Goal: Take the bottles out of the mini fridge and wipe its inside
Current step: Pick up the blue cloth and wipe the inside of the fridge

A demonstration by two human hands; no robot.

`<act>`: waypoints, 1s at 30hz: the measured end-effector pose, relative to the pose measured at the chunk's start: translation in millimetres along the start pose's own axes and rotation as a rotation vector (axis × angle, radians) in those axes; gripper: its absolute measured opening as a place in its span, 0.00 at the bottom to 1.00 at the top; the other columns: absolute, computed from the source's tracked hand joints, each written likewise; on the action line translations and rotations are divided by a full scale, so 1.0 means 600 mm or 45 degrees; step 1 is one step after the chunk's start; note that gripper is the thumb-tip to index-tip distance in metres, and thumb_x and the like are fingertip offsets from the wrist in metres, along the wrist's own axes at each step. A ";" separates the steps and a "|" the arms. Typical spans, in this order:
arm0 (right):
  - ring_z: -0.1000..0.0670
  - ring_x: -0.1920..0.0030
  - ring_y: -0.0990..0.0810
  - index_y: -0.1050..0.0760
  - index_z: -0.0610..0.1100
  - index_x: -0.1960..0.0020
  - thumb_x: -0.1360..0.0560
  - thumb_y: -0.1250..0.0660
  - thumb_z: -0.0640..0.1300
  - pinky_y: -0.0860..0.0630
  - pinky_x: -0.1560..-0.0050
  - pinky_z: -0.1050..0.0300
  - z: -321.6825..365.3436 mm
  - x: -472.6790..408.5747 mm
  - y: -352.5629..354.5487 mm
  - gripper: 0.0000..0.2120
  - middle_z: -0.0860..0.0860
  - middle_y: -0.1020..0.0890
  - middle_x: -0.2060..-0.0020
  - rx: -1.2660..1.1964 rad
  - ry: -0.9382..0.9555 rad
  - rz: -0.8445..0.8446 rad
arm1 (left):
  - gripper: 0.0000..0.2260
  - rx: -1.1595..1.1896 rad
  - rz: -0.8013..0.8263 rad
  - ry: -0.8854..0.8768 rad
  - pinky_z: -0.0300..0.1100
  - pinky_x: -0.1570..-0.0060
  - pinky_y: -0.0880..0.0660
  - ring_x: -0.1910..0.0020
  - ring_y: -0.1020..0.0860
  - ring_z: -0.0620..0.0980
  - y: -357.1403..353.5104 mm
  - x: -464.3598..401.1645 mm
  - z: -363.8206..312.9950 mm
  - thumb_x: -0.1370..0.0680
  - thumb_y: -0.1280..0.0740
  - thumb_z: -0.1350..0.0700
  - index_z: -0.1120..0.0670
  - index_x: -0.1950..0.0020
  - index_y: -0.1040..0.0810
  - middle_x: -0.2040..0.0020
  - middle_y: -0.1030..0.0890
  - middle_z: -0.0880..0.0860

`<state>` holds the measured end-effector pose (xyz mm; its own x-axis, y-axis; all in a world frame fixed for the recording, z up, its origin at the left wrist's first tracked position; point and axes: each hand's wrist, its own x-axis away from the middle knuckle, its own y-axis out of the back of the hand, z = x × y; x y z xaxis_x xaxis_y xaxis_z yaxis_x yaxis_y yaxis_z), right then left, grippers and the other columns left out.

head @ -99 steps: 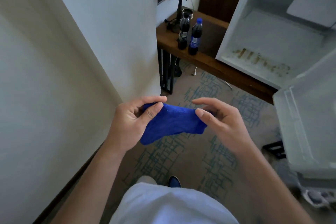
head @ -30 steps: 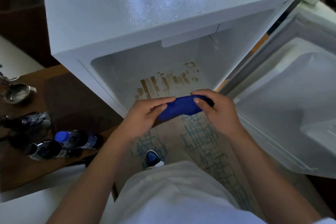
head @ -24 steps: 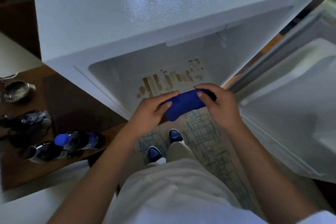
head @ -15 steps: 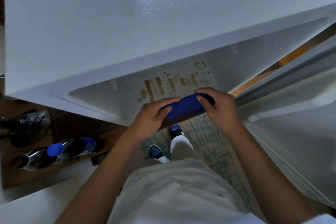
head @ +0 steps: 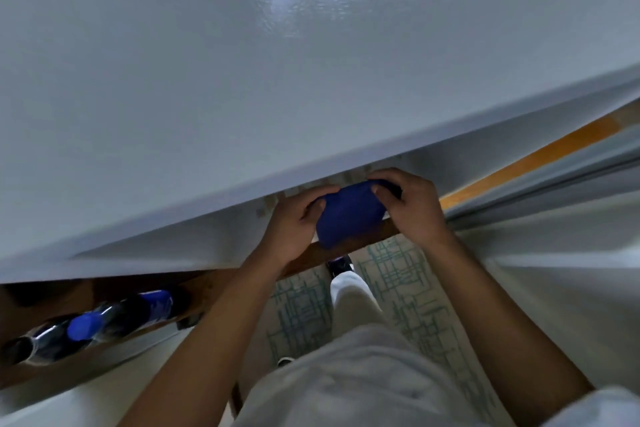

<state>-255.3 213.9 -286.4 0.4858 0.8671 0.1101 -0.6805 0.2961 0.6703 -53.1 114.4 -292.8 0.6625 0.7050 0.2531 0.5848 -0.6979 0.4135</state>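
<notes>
The big white mini fridge (head: 277, 80) fills the top of the view, seen from above. Right at its open front edge, two hands hold a blue cloth (head: 349, 215) between them. The left hand (head: 294, 229) curls around the cloth's left end. The right hand (head: 412, 208) pinches its right end with bent fingers. Two bottles (head: 104, 319) stand on the brown bench (head: 52, 298), off to the left of the fridge, well apart from the hands
</notes>
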 end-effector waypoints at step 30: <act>0.40 0.42 0.17 0.16 0.46 0.40 0.22 0.33 0.46 0.24 0.39 0.50 -0.090 -0.062 -0.100 0.13 0.45 0.13 0.46 0.143 -0.155 -0.260 | 0.15 -0.676 -0.169 -0.274 0.37 0.33 0.32 0.39 0.18 0.56 -0.036 -0.147 0.077 0.16 0.40 0.56 0.55 0.37 0.16 0.39 0.15 0.56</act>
<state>-261.9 185.5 -370.5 0.6739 0.7373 0.0476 -0.5000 0.4077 0.7640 -102.5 61.4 -364.3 0.7123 0.7018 0.0089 0.3912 -0.4075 0.8252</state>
